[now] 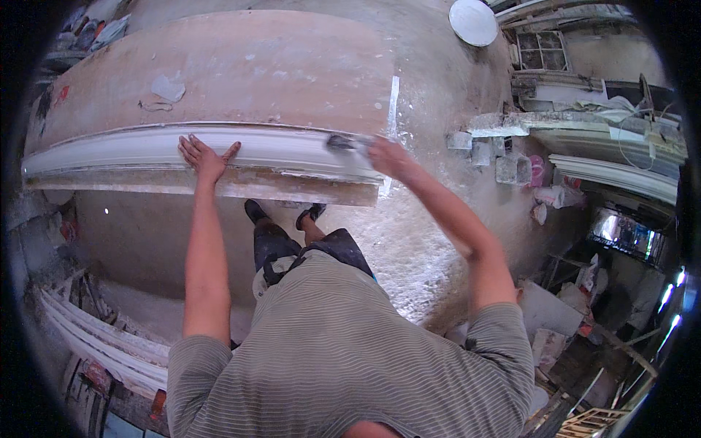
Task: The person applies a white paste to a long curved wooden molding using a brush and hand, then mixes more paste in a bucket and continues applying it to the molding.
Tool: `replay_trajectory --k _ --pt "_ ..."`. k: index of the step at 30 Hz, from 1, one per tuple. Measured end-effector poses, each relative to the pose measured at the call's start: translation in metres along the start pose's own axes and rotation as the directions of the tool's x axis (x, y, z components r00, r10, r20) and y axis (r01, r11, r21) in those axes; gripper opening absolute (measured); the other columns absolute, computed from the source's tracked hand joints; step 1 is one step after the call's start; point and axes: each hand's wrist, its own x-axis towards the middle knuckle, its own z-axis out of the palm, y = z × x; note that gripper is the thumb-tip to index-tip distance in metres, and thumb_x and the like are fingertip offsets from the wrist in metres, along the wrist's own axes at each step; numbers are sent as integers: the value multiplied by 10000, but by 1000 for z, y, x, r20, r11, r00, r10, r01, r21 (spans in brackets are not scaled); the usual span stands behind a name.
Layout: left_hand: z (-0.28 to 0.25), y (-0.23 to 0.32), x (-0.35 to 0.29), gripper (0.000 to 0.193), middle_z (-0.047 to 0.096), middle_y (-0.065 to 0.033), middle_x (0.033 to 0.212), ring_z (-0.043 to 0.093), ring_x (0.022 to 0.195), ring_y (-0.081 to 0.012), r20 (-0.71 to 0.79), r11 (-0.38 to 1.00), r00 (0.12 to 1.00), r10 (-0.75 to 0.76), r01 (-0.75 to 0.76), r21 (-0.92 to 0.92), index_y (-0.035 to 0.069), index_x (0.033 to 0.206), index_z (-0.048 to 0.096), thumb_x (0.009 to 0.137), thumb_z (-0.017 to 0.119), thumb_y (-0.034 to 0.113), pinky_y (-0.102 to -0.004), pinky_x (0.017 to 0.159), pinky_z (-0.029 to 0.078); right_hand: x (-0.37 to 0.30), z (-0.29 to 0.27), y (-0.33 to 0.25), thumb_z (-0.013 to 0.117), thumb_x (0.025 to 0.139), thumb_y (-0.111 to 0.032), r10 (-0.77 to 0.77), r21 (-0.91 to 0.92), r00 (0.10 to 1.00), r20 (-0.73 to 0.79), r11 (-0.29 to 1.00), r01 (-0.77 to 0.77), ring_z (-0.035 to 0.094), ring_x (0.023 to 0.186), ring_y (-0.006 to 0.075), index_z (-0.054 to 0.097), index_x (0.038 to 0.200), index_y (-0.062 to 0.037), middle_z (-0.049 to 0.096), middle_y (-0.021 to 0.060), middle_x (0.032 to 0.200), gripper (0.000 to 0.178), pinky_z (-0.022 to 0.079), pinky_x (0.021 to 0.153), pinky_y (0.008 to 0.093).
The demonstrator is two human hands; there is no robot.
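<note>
A long white plaster moulding (285,149) with ridges along its length lies across the near side of a worktable (292,66). My left hand (207,159) rests flat on it left of the middle, fingers spread, gripping nothing. Near the moulding's right end, my right hand (392,158) is closed around a short tool with a dark end (340,142). Motion smears this tool; it resembles a brush, but its exact kind is unclear. Its dark end is over the white surface, and I cannot tell whether it touches.
A board edge (314,187) runs along the table's near side, close to my feet. Scraps (169,88) lie on the tabletop. White residue (409,252) covers the floor at right. Further right are blocks (513,169) and stacked white mouldings (613,177); more mouldings (109,343) lie at lower left.
</note>
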Motion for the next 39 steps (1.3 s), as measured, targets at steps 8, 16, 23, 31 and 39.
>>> replay_trajectory --k 8,16,23,31,39 --pt "-8 -1 -7 1535 -25 -372 1537 -74 1447 -482 18 996 998 -59 58 73 -181 1451 51 525 581 923 -526 1176 -32 71 -56 -65 550 818 -60 -6 107 995 101 994 -5 612 1052 348 662 951 -44 637 181 1103 175 522 878 458" --pt "-25 0 -12 1476 25 -354 1538 -19 1447 -481 -165 974 986 -10 -28 -226 -176 1448 111 528 678 829 -539 1183 14 128 -46 -89 603 815 -73 -262 87 956 -135 958 275 642 988 332 615 1166 -110 636 133 1154 353 538 856 422" --pt "-59 -51 -26 881 178 -235 1544 141 1447 -420 -91 832 953 288 -296 -469 -68 1428 292 777 768 287 -502 1189 165 226 -56 -219 615 786 -69 163 144 979 125 973 -180 639 906 405 643 1071 -47 667 207 972 287 532 804 467" --pt "-80 -45 11 677 368 -223 1461 269 1419 -363 -8 564 663 749 -644 -516 32 1389 427 808 722 218 -491 1177 207 19 5 -138 672 870 -250 942 594 335 10 264 -760 672 992 289 675 1134 -26 680 228 1080 347 520 842 404" --pt "-39 59 37 961 450 -210 1394 360 1359 -340 202 669 640 742 -687 -284 13 1409 408 718 712 608 -523 1164 161 104 54 -193 531 851 -160 867 224 490 -96 498 -838 596 1075 380 626 1079 -32 631 204 1122 278 480 911 501"
